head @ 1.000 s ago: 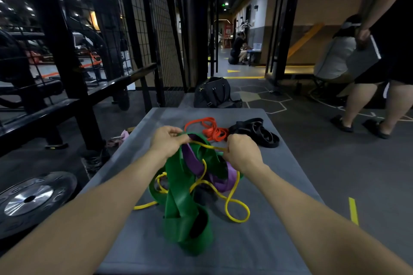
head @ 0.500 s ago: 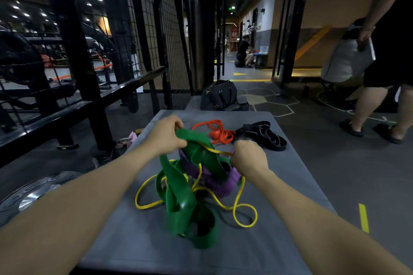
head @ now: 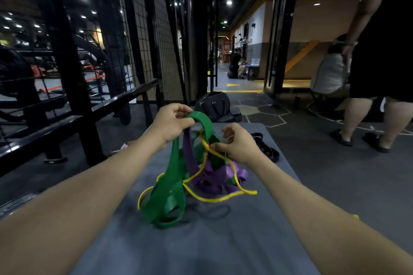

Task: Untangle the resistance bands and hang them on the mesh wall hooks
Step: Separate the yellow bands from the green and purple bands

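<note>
Nearest the camera, below both sets of fingers, the wide green band point(head: 169, 194) sags in slack loops onto the grey table point(head: 223, 248), with the thin yellow band point(head: 220, 198) threaded through it and trailing out to the right across the tabletop. Just beyond, under the right hand's fingers, the purple band point(head: 214, 176) lies bunched on the table, one strand of it rising toward the left fingers. The left hand point(head: 171, 121) has its fingers curled round the top of the green band and, as far as can be seen, the purple strand, lifting both clear of the table. The right hand point(head: 237, 142) pinches the yellow band between thumb and forefinger just beside the green loop, its other fingers loosely spread. The likely trouble is that pulling the yellow band sideways while the green one is held taut cinches the crossing tighter instead of freeing it; the yellow strand is narrow and could also slip from so light a pinch and snap back. Raising the whole bundle by the left fingers may drag the purple coils along and off the table edge. Beyond the right fingers, a black band point(head: 267, 148) rests apart on the table, safe from this. Further left stands the mesh wall point(head: 143, 35); its hooks cannot be made out, and no band hangs there yet.
</note>
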Tool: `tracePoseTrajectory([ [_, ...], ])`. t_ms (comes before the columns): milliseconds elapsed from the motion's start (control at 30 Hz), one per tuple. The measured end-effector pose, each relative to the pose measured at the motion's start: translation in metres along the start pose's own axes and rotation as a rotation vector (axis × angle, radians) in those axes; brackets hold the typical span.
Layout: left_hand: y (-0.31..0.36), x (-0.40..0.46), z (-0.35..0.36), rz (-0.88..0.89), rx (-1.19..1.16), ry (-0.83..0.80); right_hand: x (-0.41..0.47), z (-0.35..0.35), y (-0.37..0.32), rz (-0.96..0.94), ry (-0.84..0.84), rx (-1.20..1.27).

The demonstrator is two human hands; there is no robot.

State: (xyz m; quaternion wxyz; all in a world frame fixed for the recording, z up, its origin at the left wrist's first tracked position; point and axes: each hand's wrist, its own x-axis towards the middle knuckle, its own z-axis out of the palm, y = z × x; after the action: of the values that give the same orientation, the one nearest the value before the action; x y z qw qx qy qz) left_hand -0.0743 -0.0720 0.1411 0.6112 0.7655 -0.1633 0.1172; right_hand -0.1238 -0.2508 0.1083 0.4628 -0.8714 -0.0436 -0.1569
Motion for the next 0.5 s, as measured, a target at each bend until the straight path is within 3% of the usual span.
tracePoseTrajectory([
  [200, -0.015, -0.026, -0.006, -0.039, -0.099, -0.102, 0.001, 0.023, 0.009, -0.055, -0.314, -0.058],
  [333, -0.017, -0.030, -0.015, -0.008, -0.065, -0.162, 0.002, 0.031, 0.013, -0.071, -0.309, -0.278],
  [400, -0.019, -0.031, -0.024, -0.010, 0.047, -0.224, 0.004, 0.025, 0.013, -0.081, -0.322, -0.411],
  [500, -0.025, -0.039, -0.036, -0.037, 0.538, -0.416, 0.004, 0.020, 0.014, -0.147, -0.315, -0.615],
])
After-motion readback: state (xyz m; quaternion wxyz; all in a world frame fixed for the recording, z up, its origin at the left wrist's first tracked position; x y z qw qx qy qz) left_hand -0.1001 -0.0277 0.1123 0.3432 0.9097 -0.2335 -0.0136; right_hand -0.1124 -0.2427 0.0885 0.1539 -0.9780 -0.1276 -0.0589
